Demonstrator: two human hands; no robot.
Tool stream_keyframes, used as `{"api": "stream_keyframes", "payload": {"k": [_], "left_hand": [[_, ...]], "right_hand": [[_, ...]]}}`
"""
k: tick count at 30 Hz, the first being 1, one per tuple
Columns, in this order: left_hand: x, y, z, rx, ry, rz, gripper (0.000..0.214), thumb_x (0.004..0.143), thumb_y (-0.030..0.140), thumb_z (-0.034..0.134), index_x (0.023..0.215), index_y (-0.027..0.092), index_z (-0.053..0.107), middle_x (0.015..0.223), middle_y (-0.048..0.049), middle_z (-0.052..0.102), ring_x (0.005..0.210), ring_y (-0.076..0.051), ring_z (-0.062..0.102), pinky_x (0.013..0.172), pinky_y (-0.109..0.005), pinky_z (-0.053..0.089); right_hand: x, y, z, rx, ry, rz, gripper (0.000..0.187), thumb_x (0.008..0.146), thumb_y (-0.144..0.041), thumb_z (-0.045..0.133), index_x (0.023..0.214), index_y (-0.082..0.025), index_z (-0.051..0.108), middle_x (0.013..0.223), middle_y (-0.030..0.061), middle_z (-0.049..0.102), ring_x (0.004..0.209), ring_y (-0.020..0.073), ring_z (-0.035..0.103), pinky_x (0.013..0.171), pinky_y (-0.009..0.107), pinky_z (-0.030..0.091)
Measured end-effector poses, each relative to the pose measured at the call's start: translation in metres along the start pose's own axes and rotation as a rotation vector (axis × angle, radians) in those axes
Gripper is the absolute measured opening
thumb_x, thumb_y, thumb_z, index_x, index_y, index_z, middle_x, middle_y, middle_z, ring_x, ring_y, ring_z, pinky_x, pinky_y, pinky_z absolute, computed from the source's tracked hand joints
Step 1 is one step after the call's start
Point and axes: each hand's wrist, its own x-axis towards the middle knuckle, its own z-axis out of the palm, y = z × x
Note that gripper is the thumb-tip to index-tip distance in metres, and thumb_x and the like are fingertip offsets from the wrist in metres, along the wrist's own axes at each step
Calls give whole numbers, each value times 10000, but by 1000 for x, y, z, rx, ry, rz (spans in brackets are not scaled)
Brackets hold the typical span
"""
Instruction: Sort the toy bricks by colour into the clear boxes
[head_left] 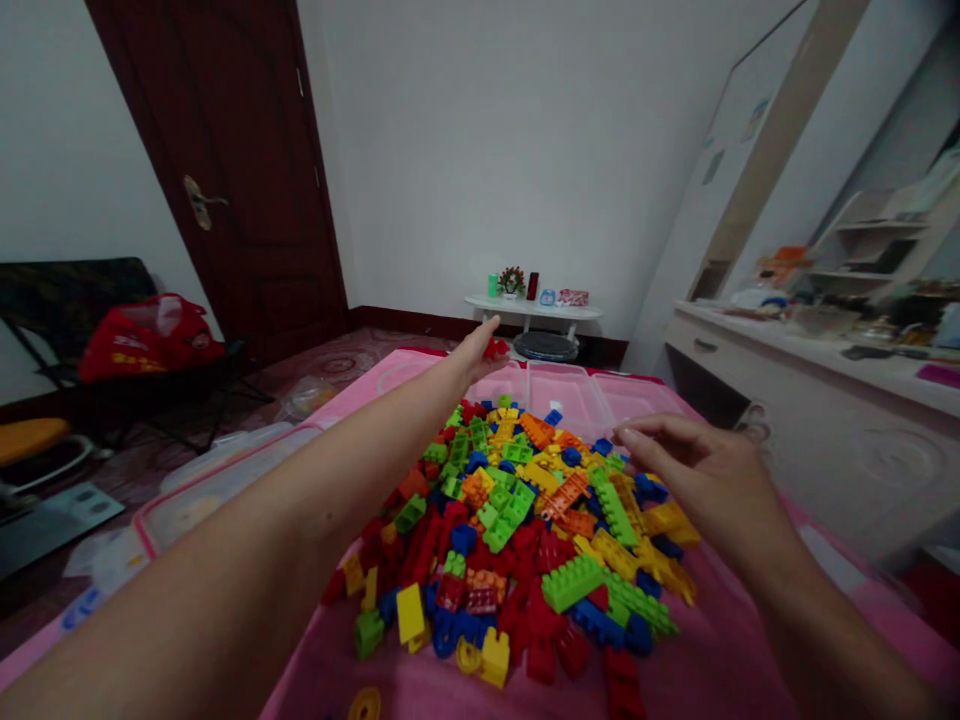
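Observation:
My left hand reaches far forward over the back of the pile, at a clear divided tray. Its fingers are closed on a red toy block, partly hidden by the hand. To the right of the pile hovers my right hand, thumb and forefinger tips brought together near the tray's front edge; whatever they pinch, if anything, is too small to make out. Between my arms spreads a heap of plastic building blocks in red, green, yellow, orange and blue.
A pink cloth covers the table. On the left lies a clear lidded box with a pink rim. Farther off are a white shelf, a chair with a red bag, and a cluttered white counter at right.

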Motion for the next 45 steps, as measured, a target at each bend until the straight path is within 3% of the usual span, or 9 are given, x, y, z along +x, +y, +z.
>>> {"api": "stream_keyframes", "payload": {"k": [6, 9, 14, 24, 31, 35, 37, 40, 45], "left_hand": [[20, 14, -54, 1445, 64, 385, 771, 583, 491, 731, 1236, 157, 494, 1316, -159, 494, 1181, -299, 469, 912, -316, 396], [8, 19, -72, 1810, 102, 268, 708, 544, 542, 721, 1110, 132, 603, 1214, -174, 579, 1120, -323, 524, 891, -330, 414], [-7, 5, -79, 1712, -49, -26, 255, 620, 202, 691, 851, 95, 671, 791, -115, 697, 741, -215, 652, 670, -274, 473], [4, -23, -83, 1599, -93, 232, 92, 690, 143, 546, 636, 101, 608, 516, -16, 553, 506, -114, 520, 501, -203, 364], [-8, -19, -88, 1633, -64, 337, 212, 723, 197, 556, 883, 113, 668, 887, -103, 680, 881, -226, 612, 782, -297, 451], [-34, -33, -68, 1543, -4, 646, 468, 794, 262, 524, 1247, 142, 517, 1266, -145, 534, 1173, -246, 475, 982, -350, 358], [-52, -47, -56, 1445, -112, 770, 444, 817, 284, 509, 1236, 138, 538, 1245, -128, 557, 1162, -221, 488, 1005, -323, 349], [-76, -71, -44, 1411, -293, 727, 405, 811, 288, 518, 1189, 160, 588, 1179, -99, 605, 1120, -224, 524, 994, -330, 374], [-92, -96, -49, 1519, -324, 741, 340, 807, 307, 524, 1119, 237, 638, 1292, -52, 527, 1184, -220, 482, 1027, -330, 351]], "right_hand": [[-1, 5, 9, 9, -85, 23, 225, 742, -389, 616, 764, -180, 696, 696, 26, 680, 562, 137, 609, 493, 212, 466], [-1, 3, 11, 22, -90, 31, 230, 740, -393, 617, 768, -178, 694, 680, 22, 671, 534, 126, 593, 479, 209, 451], [-3, 0, 14, -8, -136, -8, 207, 742, -375, 617, 727, -182, 689, 650, 12, 653, 561, 121, 577, 526, 211, 446], [-6, 2, 15, -20, -182, -25, 235, 763, -396, 584, 739, -181, 675, 681, 23, 660, 598, 137, 586, 554, 227, 451], [-3, 8, 18, -102, -189, -35, 223, 761, -365, 562, 772, -182, 689, 730, 31, 684, 659, 163, 620, 610, 260, 468], [-1, 24, 17, -228, -159, -61, 204, 757, -308, 539, 814, -189, 694, 805, 36, 699, 739, 182, 632, 689, 296, 479], [1, 29, 21, -265, -151, -86, 202, 754, -285, 525, 810, -190, 694, 827, 39, 701, 768, 184, 631, 716, 302, 478], [12, 30, 35, -298, -156, -130, 209, 755, -249, 505, 820, -184, 693, 868, 48, 699, 809, 178, 627, 751, 293, 467], [41, 29, 76, -453, -225, -169, 358, 745, -199, 526, 1083, -184, 644, 1118, 77, 639, 1018, 196, 574, 877, 289, 418]]}}
